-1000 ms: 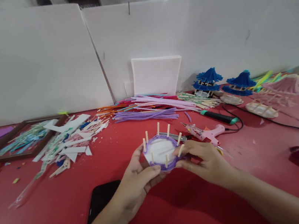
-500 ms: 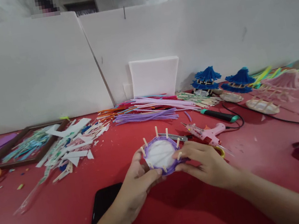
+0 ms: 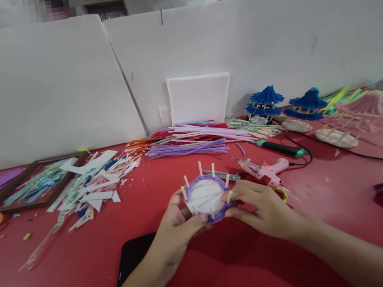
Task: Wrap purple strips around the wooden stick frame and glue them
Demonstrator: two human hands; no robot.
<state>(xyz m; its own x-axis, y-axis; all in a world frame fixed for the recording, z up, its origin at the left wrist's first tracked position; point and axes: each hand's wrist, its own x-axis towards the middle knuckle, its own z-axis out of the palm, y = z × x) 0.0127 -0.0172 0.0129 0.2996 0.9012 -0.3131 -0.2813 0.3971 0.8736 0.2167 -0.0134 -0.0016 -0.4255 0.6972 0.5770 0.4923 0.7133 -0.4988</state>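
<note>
Between my hands is a round white disc with a purple pipe-cleaner rim [image 3: 205, 196], several short wooden sticks standing up around its edge. My left hand [image 3: 179, 227] grips the rim at the lower left, thumb in front. On the right side, my right hand [image 3: 258, 204] pinches the rim by one of the sticks with thumb and forefinger. Just behind the disc lie scissors [image 3: 230, 177], partly hidden by my right hand, with a yellow handle showing. A pink glue gun [image 3: 265, 169] rests beyond that hand.
Purple pipe cleaners [image 3: 188, 149] and other coloured ones lie along the white partition [image 3: 60, 86]. Scraps [image 3: 94, 189] and a brown frame [image 3: 21, 207] are at left. Blue roofed models [image 3: 264, 101] stand at right. A black phone [image 3: 132, 255] lies by my left forearm; a green-black tool [image 3: 282, 148] lies behind.
Both hands keep their hold on the rimmed disc, which has tilted very slightly. The whole view has shifted a little.
</note>
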